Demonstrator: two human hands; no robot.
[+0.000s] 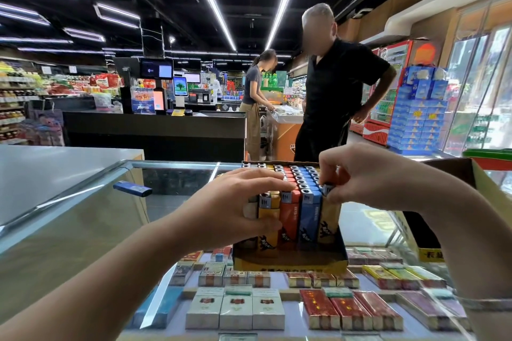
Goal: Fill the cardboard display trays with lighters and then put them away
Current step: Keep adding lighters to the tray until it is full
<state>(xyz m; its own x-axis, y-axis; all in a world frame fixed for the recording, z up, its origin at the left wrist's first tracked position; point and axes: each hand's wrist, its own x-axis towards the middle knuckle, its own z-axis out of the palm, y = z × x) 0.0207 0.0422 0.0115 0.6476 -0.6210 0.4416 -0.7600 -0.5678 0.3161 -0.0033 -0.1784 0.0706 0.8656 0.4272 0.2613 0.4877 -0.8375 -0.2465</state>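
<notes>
A cardboard display tray (291, 261) stands on the glass counter, packed with upright rows of yellow, orange and blue lighters (300, 183). My left hand (235, 207) grips the front left lighters, fingers lying over their tops and thumb against the front of a yellow lighter (267, 219). My right hand (368, 177) pinches the metal top of a tan lighter (328, 212) at the tray's front right corner. A single blue lighter (132, 188) lies loose on the glass to the left.
The glass counter (83, 216) shows cigarette packs (235, 310) inside. An open cardboard box (457, 202) stands at the right. Two people stand beyond the counter, near a checkout desk (155, 127).
</notes>
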